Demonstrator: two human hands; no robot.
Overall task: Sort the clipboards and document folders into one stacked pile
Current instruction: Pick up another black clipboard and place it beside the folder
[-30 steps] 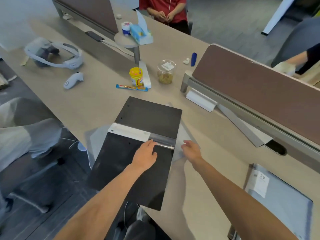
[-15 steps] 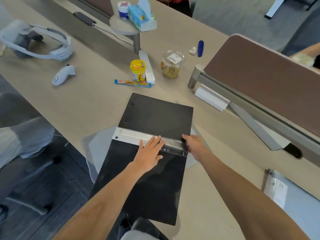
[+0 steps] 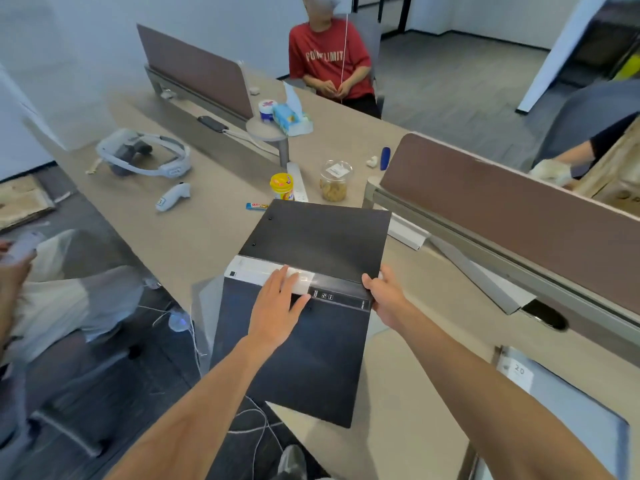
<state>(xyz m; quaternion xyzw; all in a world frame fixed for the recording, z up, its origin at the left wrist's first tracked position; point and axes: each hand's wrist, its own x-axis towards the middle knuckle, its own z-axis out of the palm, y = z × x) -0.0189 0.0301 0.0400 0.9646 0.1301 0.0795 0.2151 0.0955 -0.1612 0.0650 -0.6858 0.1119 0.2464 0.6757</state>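
Observation:
A black document folder (image 3: pixel 322 244) lies opened out flat on the beige desk (image 3: pixel 194 233), its near half hanging over the desk's edge. A white and clear label strip runs across its spine. My left hand (image 3: pixel 277 306) rests flat on the spine and the near cover, fingers spread. My right hand (image 3: pixel 384 294) pinches the folder's right edge at the spine. A translucent clear folder (image 3: pixel 204 299) lies under the black one and shows at its left side. A pale blue folder (image 3: pixel 568 420) with a white "20" label lies at the desk's near right.
Beyond the folder stand a yellow-lidded can (image 3: pixel 282 187), a snack jar (image 3: pixel 335 185) and a candy bar (image 3: pixel 257 206). A headset (image 3: pixel 145 157) and controller (image 3: pixel 173 196) lie at the left. A brown divider panel (image 3: pixel 502 209) runs along the right. A person in red (image 3: pixel 329 60) sits opposite.
My right hand has closed on the folder's right edge at the spine. The left hand has slid a little toward me on the cover. The camera has tilted up.

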